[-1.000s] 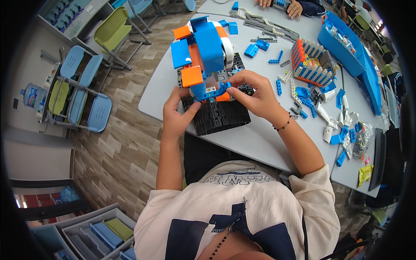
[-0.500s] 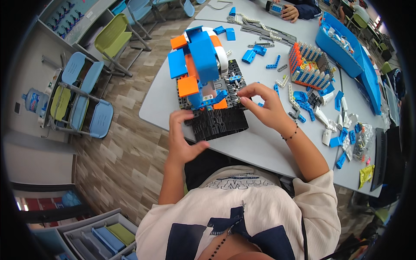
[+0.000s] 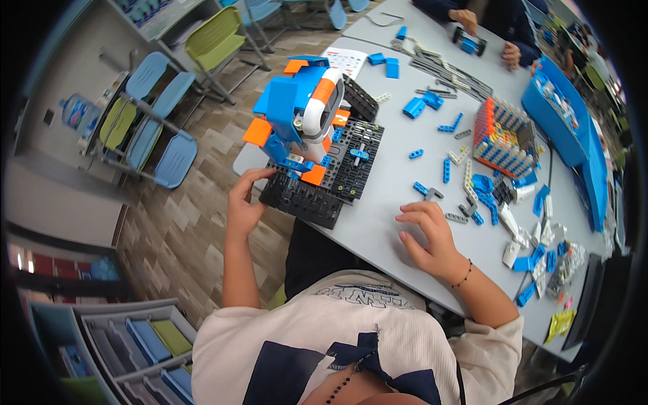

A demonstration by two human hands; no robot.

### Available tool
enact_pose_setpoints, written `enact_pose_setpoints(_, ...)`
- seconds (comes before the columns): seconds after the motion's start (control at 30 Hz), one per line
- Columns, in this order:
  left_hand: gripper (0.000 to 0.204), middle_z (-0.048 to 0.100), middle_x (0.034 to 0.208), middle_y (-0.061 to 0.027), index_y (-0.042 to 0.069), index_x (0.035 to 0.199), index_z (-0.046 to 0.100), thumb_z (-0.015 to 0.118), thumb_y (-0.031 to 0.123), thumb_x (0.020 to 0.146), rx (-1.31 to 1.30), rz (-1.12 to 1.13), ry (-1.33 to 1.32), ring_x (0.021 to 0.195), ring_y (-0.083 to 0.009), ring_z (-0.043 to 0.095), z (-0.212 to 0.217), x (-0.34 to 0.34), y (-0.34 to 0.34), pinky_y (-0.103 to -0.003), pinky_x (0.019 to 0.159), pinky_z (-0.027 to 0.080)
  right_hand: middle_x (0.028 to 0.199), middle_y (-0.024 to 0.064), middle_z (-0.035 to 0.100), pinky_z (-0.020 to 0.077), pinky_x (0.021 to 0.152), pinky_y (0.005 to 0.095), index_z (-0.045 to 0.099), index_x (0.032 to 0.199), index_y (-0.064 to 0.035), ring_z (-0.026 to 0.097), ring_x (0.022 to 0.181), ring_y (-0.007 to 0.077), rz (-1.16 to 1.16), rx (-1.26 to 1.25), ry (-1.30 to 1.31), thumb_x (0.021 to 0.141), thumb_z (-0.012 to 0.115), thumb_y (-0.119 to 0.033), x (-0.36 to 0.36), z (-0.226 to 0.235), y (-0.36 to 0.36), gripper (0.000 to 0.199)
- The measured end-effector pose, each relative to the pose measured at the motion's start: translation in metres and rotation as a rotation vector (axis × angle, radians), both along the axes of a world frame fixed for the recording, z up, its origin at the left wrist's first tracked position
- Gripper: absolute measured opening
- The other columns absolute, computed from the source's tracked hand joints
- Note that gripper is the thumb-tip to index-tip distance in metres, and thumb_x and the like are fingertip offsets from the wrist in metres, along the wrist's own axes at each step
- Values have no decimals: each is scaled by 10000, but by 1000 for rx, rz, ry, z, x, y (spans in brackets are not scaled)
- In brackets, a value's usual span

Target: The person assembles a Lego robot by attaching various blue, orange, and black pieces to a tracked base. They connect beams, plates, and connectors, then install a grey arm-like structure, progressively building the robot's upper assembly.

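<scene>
A blue, orange and white building-brick model (image 3: pixel 290 108) stands near the table's left corner. Black tracks flank its base, and the near track (image 3: pixel 304 201) lies along the table's front edge. My left hand (image 3: pixel 244 206) grips that track's left end, its fingertips on the upper side and the thumb lower down. To the right of the model, my right hand (image 3: pixel 430 241) hovers over the table with fingers apart and nothing in them. Nearest to it are a grey connector piece (image 3: pixel 433 194) and a short dark grey beam (image 3: pixel 456 218).
An orange, white and grey brick-built box (image 3: pixel 506 138) sits among loose blue and white pieces. Farther right is a blue parts bin (image 3: pixel 553 111). Across the table, a person's hands (image 3: pixel 464 19) are around a small wheeled build (image 3: pixel 468 43). A printed sheet (image 3: pixel 345 62) lies behind the model.
My right hand has left the model and moved right, over the table. The model has turned, showing its white and orange arch more fully. The whole view has shifted.
</scene>
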State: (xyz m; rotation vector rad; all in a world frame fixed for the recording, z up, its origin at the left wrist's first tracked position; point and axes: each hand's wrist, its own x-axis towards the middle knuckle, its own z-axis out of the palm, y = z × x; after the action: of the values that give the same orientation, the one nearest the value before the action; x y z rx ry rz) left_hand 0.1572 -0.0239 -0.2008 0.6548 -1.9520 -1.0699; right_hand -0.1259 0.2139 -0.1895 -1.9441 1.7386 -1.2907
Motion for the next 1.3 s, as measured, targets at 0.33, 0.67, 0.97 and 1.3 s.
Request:
enact_pose_setpoints(0.33, 477, 602, 1194, -147, -51, 1159, 565, 452, -67, 695, 311, 100, 252, 1186, -231, 540, -14, 19, -36, -344, 1036, 391, 1051, 146, 576, 445, 828, 379, 609, 994, -36, 542, 953, 309, -26, -67, 0, 719, 645, 1, -9, -11, -6, 280)
enact_pose_setpoints(0.67, 356, 598, 967, -104, -50, 1074, 623, 577, 44, 733, -252, 215, -22, 888, -193, 559, 54, 1, 10, -288, 866, 418, 858, 124, 593, 449, 765, 376, 642, 911, -37, 548, 861, 292, -383, 16, 131, 721, 649, -43, -78, 10, -3, 190)
enact_pose_setpoints(0.97, 293, 605, 803, -69, 17, 1065, 687, 674, 49, 775, -383, 49, -455, 731, -166, 556, 98, -41, 14, -286, 716, 442, 874, 95, 591, 458, 773, 368, 673, 910, -41, 553, 863, 265, -332, 136, 360, 729, 726, -200, -54, -5, -8, 246)
enact_pose_setpoints(1.3, 244, 667, 818, -94, 51, 1013, 721, 666, 47, 775, -412, -50, -440, 759, -204, 613, 102, -35, -3, -318, 718, 463, 817, 105, 600, 502, 636, 345, 665, 880, -23, 614, 722, 246, -115, 14, -44, 746, 746, -160, -10, 27, -39, 208)
